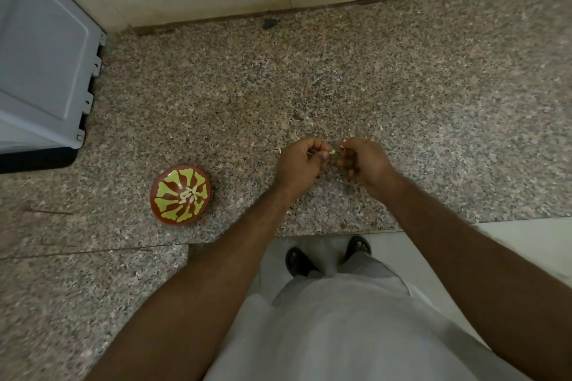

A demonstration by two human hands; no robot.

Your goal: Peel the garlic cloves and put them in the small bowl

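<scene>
A small red bowl (180,194) with a yellow-green pattern stands on the granite counter (340,77) at the left, with several pale peeled garlic cloves (189,194) at its bottom. To its right, above the counter, my left hand (298,165) and my right hand (363,161) meet with curled fingers. A small pale garlic clove (332,151) shows between their fingertips, pinched by my left thumb and fingers. My right hand pinches a bit of white skin (343,142) at its fingertips.
A grey appliance (43,71) stands at the back left against the wall. Bits of garlic skin (297,120) lie scattered on the counter beyond my hands. The counter's front edge runs just below my wrists, with the tiled floor and my feet beneath.
</scene>
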